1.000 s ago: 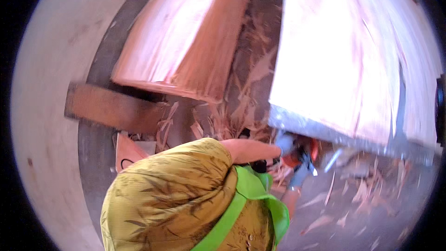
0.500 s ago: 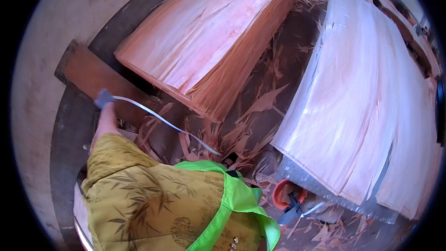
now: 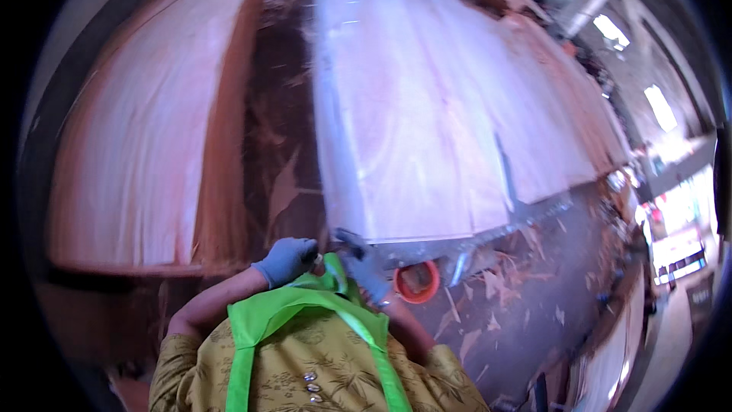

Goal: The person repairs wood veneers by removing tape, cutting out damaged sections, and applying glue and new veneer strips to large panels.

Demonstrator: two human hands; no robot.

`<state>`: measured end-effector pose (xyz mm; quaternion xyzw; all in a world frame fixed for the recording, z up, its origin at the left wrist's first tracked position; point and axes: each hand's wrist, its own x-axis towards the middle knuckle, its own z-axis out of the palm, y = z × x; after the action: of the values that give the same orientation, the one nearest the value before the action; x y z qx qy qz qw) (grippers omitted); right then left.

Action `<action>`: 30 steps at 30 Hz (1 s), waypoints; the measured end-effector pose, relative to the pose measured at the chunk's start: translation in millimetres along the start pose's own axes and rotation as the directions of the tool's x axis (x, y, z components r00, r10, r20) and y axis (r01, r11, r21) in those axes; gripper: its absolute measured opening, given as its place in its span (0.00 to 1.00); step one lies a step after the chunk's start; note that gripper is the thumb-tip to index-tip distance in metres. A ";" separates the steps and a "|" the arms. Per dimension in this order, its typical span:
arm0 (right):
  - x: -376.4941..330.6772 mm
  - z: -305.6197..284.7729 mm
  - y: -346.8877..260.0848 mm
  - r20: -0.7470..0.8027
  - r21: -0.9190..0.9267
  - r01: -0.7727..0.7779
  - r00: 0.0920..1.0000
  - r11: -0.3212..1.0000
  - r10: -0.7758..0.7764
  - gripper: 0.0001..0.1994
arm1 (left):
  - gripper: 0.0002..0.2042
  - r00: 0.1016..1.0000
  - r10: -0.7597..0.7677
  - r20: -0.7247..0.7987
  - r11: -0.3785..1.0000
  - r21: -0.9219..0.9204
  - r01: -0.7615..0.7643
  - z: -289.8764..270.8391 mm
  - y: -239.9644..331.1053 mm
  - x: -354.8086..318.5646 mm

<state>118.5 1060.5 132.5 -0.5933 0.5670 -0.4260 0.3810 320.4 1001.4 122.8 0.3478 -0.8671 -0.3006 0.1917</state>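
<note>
Clearly, the broad, pale pinkish-white sheet of thin wood veneer (image 3: 412, 122) lies on top of a low spread in front of the person, right of centre, its near edge over a grey, flat-sided support (image 3: 442, 248). It should be light for its area, limp across its width and stiffer along the grain — and easily split, judging by the slit open at its near right part. Dry wood ought not to be very slippery, though a glove might skid on it. Best taken, I would say, by both near corners, with flat fingers, so that no single point bears the pull.

The grey-blue gloved right hand (image 3: 366, 268) is beside the near left corner; it is blurred, and I cannot tell how far open it is or whether it holds anything. The grey-blue gloved left hand (image 3: 284, 263) has its fingers curled in, its grip hidden.

As for edges, a littered dark gap (image 3: 284, 145) runs between this sheet and the tall reddish-brown veneer stack (image 3: 145, 137) to the left. The round orange-red open container (image 3: 418, 300) stands just beside the right hand — easy to knock — while the grey floor (image 3: 526, 336) beyond offers more room, strewn with pale wood scraps (image 3: 497, 288).
</note>
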 end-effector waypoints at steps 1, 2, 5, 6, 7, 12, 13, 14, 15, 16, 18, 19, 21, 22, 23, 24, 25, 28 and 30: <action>5.9 -8.7 -12.2 0.099 0.219 -0.193 0.980 0.956 0.175 0.19 | 0.07 0.987 0.157 -0.029 0.987 -0.020 -0.157 -16.9 26.0 32.4; 8.8 -7.3 -5.0 0.032 0.260 -0.042 0.999 0.965 0.035 0.18 | 0.06 0.957 0.279 -0.077 0.960 -0.014 -0.281 -34.3 43.0 50.0; 18.4 -7.7 6.0 -0.052 0.259 -0.074 0.995 0.963 0.091 0.17 | 0.05 0.909 0.408 -0.081 0.912 -0.012 -0.410 -55.3 49.4 85.4; 24.5 -8.9 -3.6 -0.074 0.274 -0.070 0.993 0.959 0.094 0.16 | 0.05 0.921 0.385 -0.064 0.922 -0.010 -0.387 -57.0 43.2 95.0; 29.3 -12.2 -9.5 -0.095 0.281 -0.069 0.991 0.957 0.099 0.15 | 0.06 0.931 0.363 -0.052 0.931 -0.013 -0.364 -57.8 36.4 102.0; 57.1 -8.0 28.9 -0.184 0.348 -0.150 0.957 0.925 0.224 0.11 | 0.09 0.936 0.351 -0.015 0.928 -0.128 -0.350 -65.4 20.8 162.6; 67.7 -16.0 18.5 -0.161 0.369 -0.154 0.961 0.917 0.226 0.11 | 0.10 0.941 0.335 0.041 0.922 -0.222 -0.318 -70.8 16.9 176.6; 81.8 -21.2 15.7 -0.135 0.389 -0.158 0.965 0.908 0.226 0.11 | 0.10 0.938 0.343 0.048 0.915 -0.242 -0.323 -73.9 7.3 192.7; 93.4 -21.6 26.0 -0.153 0.507 -0.161 0.950 0.847 0.272 0.11 | 0.10 0.935 0.352 0.053 0.907 -0.267 -0.326 -76.0 -1.6 208.3; 104.8 -27.8 32.3 -0.135 0.453 -0.216 0.942 0.865 0.306 0.10 | 0.10 0.929 0.366 0.059 0.898 -0.283 -0.336 -80.9 -8.5 231.0; 127.2 -54.9 44.1 -0.109 0.342 -0.317 0.922 0.885 0.372 0.10 | 0.09 0.940 0.341 0.024 0.908 -0.268 -0.323 -100.6 -19.0 273.0; 134.9 -66.0 37.0 -0.088 0.412 -0.270 0.939 0.870 0.333 0.10 | 0.09 0.956 0.292 0.017 0.900 -0.341 -0.269 -111.4 -30.0 289.0; 149.5 -96.1 43.9 -0.063 0.300 -0.292 0.944 0.908 0.324 0.10 | 0.09 0.978 0.207 -0.005 0.880 -0.437 -0.188 -135.8 -52.6 327.1; 150.6 -109.1 49.0 -0.053 0.238 -0.313 0.941 0.919 0.334 0.11 | 0.09 0.985 0.172 -0.024 0.877 -0.452 -0.165 -146.9 -59.9 346.7; 150.5 -116.6 55.2 -0.049 0.276 -0.427 0.888 0.861 0.456 0.10 | 0.09 0.992 0.124 -0.015 0.884 -0.453 -0.117 -154.0 -71.9 370.1; 147.2 -122.8 60.0 -0.031 0.302 -0.541 0.817 0.785 0.576 0.10 | 0.08 0.998 0.067 -0.010 0.885 -0.462 -0.064 -159.2 -85.9 389.5; 141.0 -130.9 64.6 -0.005 0.317 -0.647 0.730 0.694 0.683 0.10 | 0.08 0.995 0.092 -0.046 0.900 -0.424 -0.102 -157.2 -104.6 406.5; 75.5 -129.3 98.7 -0.077 0.490 -0.674 0.597 0.552 0.798 0.09 | 0.08 0.992 0.124 -0.037 0.917 -0.379 -0.128 -137.5 -131.8 438.2; -5.9 -113.8 145.5 -0.156 0.634 -0.609 0.504 0.477 0.850 0.09 | 0.08 0.972 0.198 0.131 0.937 -0.317 -0.148 -113.8 -117.1 453.3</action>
<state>-38.7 1060.1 35.5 -0.0433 0.7086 -0.4695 0.5250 128.9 564.0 187.0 0.2109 -0.8501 -0.4398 0.1985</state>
